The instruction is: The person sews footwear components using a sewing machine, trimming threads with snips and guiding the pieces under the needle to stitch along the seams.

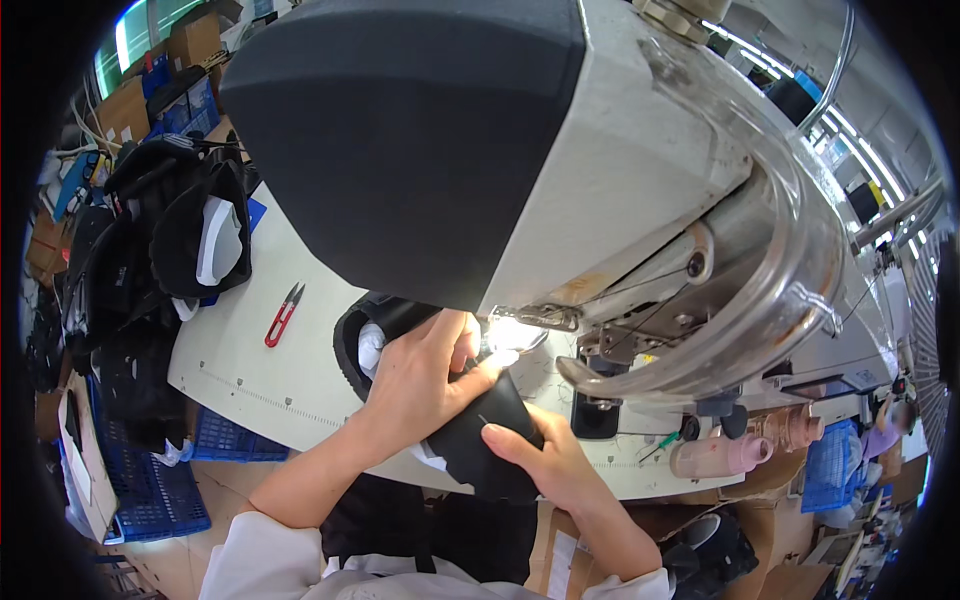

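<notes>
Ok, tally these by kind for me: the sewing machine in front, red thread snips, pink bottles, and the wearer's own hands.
Sewing machine: 1
Red thread snips: 1
Pink bottles: 2
Wearer's hands, left hand and right hand: 2
Total: 6

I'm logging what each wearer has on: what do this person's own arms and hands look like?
Both the left hand and right hand are bare, without gloves. Loose white sleeves end near the elbows, leaving the forearms uncovered; no watch or bracelet shows.
</notes>
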Demonstrator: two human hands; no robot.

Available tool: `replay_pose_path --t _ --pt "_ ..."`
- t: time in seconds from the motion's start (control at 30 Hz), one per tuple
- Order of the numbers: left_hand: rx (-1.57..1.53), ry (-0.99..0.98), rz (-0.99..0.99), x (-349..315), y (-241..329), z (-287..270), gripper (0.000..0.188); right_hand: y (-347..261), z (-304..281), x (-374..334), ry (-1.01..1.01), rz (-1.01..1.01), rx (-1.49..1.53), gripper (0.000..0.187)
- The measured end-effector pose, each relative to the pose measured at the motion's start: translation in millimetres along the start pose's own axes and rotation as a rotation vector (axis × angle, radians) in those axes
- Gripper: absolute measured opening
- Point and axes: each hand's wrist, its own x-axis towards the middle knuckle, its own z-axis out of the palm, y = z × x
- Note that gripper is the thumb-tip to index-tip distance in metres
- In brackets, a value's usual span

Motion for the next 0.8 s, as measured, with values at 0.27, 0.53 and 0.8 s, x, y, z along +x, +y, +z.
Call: replay_pose_path --t 0.27,0.53,0.8 --pt "-0.134 0.126 -0.097 1 4 11 0.031 13 1 2 0.04 -0.031 -0.029 0.037" --pt "-0.368 0.059 -0.218 -10 -14 20 0.064 11 -2 3 0.029 -0.014 0.023 0.035" --pt "-0.237 -0.021 -0.264 -1 8 6 0.048 12 -6 3 0.02 -0.051 0.048 0.039"
